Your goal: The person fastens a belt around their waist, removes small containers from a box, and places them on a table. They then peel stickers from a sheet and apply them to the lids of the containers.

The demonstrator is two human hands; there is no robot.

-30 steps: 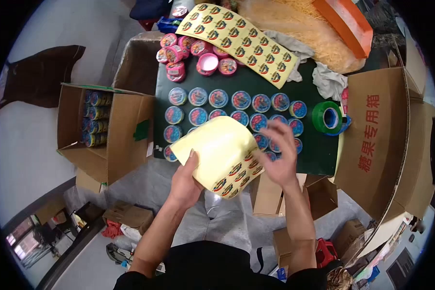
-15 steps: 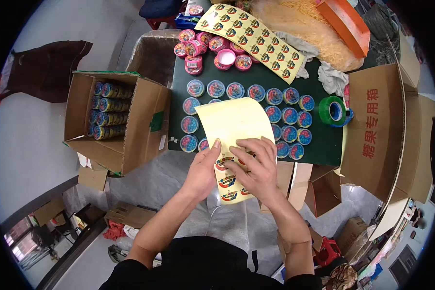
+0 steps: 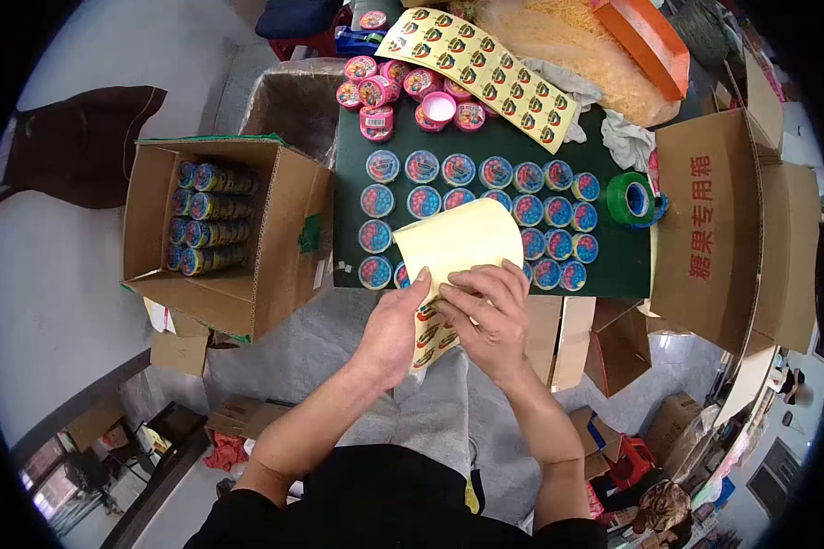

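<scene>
A yellow sticker sheet [image 3: 462, 233] is curled over in front of me, its blank side facing up and rows of printed logos showing at the lower end. My left hand [image 3: 389, 337] grips its left edge, thumb on top. My right hand [image 3: 491, 318] is closed on the sheet's right side, fingers bent over it; whether a single sticker is between the fingertips is hidden. Just beyond, round candy tubs [image 3: 422, 166] with red and blue contents stand in rows on the dark green table [image 3: 357, 142]. The sheet covers part of the nearer rows.
Pink tubs [image 3: 376, 123] are piled at the back beside another sticker sheet [image 3: 471, 59]. Green tape [image 3: 629, 199] lies at the table's right. An open carton [image 3: 279, 238] of stacked tubs stands left; another carton [image 3: 705, 220] stands right. An orange box [image 3: 645, 46] is behind.
The sheet has curled further toward me, covering more of the printed logos. Both hands keep hold of it. The camera view has shifted slightly, uncovering more tubs.
</scene>
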